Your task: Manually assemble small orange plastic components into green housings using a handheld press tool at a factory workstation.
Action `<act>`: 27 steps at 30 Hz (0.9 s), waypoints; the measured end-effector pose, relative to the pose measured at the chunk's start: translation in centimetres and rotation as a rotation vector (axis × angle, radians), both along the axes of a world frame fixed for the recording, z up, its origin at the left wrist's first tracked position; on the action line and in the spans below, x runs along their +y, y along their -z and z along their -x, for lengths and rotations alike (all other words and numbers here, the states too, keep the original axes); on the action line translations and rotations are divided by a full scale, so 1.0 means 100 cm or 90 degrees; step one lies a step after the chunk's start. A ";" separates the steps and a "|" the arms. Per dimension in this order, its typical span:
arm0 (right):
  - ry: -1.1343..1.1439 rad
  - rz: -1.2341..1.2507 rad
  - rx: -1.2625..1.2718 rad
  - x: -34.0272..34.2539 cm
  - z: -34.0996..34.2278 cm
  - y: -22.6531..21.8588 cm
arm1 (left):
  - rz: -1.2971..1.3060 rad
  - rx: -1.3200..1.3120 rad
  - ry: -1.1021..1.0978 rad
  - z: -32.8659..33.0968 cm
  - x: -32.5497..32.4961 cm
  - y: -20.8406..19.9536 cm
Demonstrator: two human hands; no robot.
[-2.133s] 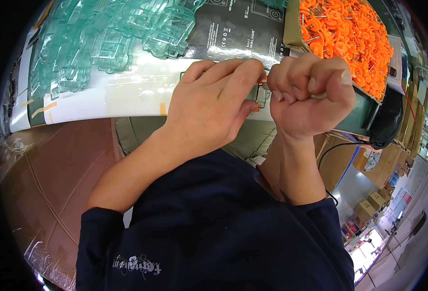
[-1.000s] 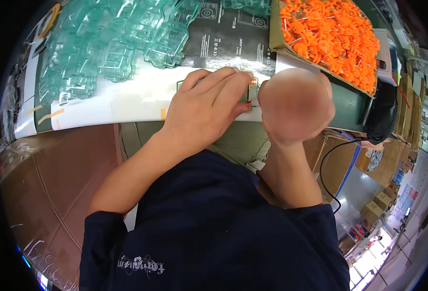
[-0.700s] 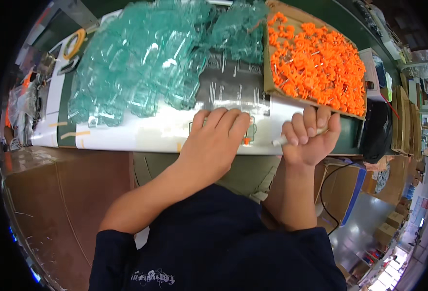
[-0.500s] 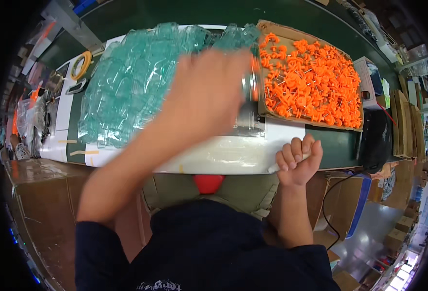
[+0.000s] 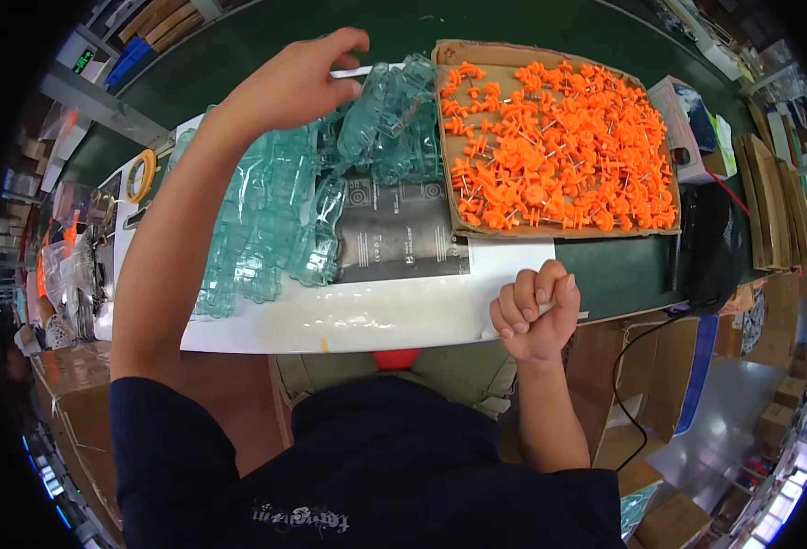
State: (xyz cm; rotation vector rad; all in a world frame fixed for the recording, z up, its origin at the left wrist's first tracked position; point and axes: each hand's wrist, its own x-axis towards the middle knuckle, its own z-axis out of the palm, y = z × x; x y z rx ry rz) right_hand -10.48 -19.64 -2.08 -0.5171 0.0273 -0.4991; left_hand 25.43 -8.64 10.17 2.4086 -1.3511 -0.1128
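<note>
Left hand (image 5: 304, 79), in the head view, hangs half-open and seemingly empty over green shells (image 5: 271, 206) left of the carton (image 5: 476, 53), while the right hand (image 5: 539, 316), in front of it, grips a white stick (image 5: 546, 309), many loose orange wheels (image 5: 568, 156) fill the carton, and how many shells already bear wheels cannot be told.

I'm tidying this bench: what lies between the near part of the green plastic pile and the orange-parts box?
A black printed sheet lies between the green plastic pile and the box there, in the head view.
</note>
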 end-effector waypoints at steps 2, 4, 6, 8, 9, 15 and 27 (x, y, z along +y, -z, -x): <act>-0.003 -0.001 0.005 -0.005 -0.004 0.001 | -0.070 0.055 -0.033 0.039 0.002 -0.010; -0.017 0.001 0.007 -0.004 -0.009 0.000 | -0.102 0.083 -0.060 0.049 0.008 -0.010; -0.011 0.005 0.011 -0.002 -0.010 -0.002 | -0.078 0.069 -0.078 0.047 0.007 -0.002; -0.002 0.010 0.015 0.001 -0.009 -0.003 | -0.053 0.055 -0.093 0.048 0.007 0.005; 0.003 0.015 0.023 0.000 -0.008 -0.003 | -0.039 0.103 -0.110 0.050 0.008 0.000; 0.023 -0.003 0.000 -0.003 0.000 -0.007 | 0.291 -0.049 -0.009 0.115 0.049 -0.008; 0.294 1.160 0.560 -0.033 -0.064 -0.108 | 0.093 -0.049 0.120 0.238 0.097 0.079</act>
